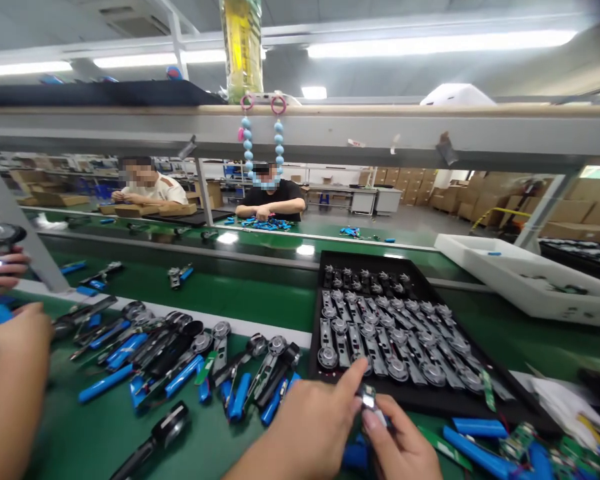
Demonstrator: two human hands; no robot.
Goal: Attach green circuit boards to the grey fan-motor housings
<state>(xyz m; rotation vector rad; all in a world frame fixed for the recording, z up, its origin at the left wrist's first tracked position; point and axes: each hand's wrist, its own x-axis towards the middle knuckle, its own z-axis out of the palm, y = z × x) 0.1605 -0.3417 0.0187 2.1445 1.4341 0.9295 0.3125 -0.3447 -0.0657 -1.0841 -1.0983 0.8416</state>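
Note:
My left hand (313, 430) and my right hand (397, 447) meet at the bottom middle, pinching a small silver metal part (369, 400) between their fingers. Just beyond them lies a black tray (415, 400) holding several rows of silver metal parts with round discs (385, 327). To the left, on the green conveyor belt (230, 300), lie several tool-like assemblies with blue cylindrical cells (105, 383). More blue cells (475, 450) and green circuit boards (517, 443) sit to the right of my right hand.
A co-worker's hands (13, 333) work at the far left, holding a dark round item. A white plastic tray (525, 280) stands at right. A grey overhead beam (300, 133) crosses the view. Two more people sit across the line, with cardboard boxes behind them.

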